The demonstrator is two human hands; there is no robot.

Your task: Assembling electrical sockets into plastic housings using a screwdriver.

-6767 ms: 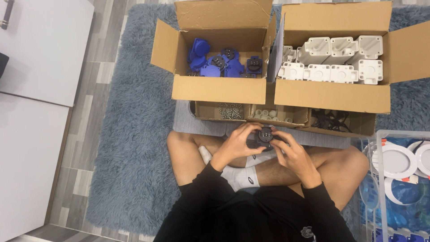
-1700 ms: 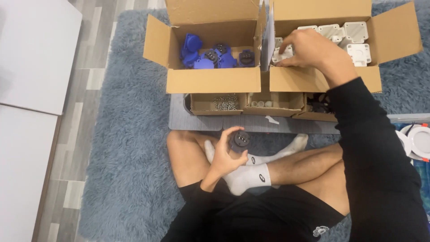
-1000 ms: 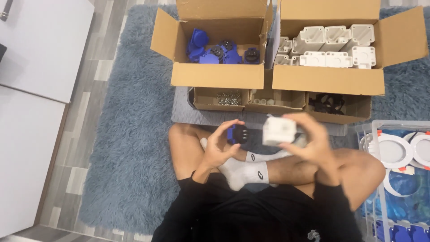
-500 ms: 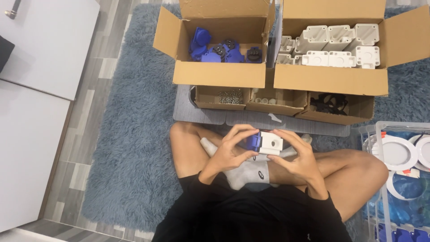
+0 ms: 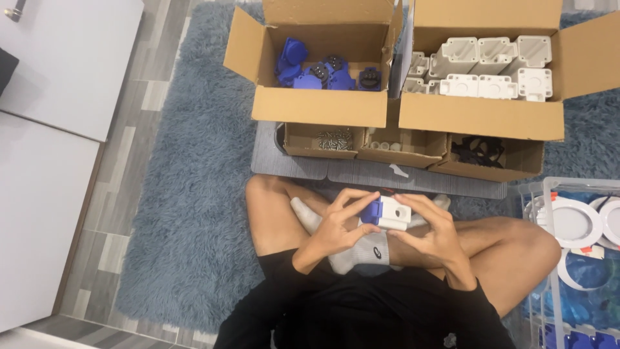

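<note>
I sit cross-legged on a blue shaggy rug. My left hand [image 5: 337,226] grips a blue socket part [image 5: 371,212] and my right hand [image 5: 431,229] grips a white plastic housing [image 5: 395,214]. The two pieces are pressed together above my lap, with the blue one on the left side of the white one. Fingers of both hands wrap around the joined pieces.
A cardboard box [image 5: 310,106] with blue socket parts [image 5: 323,70] stands ahead, beside a box [image 5: 481,116] of white housings [image 5: 491,64]. Three small trays hold screws [image 5: 334,139], small white bits [image 5: 387,146] and black parts [image 5: 481,150]. A clear bin [image 5: 575,258] sits at right, white cabinets [image 5: 58,77] at left.
My right hand reached into the white-housing box, brought one housing back to my lap, and now holds it against the blue part in my left hand.
</note>
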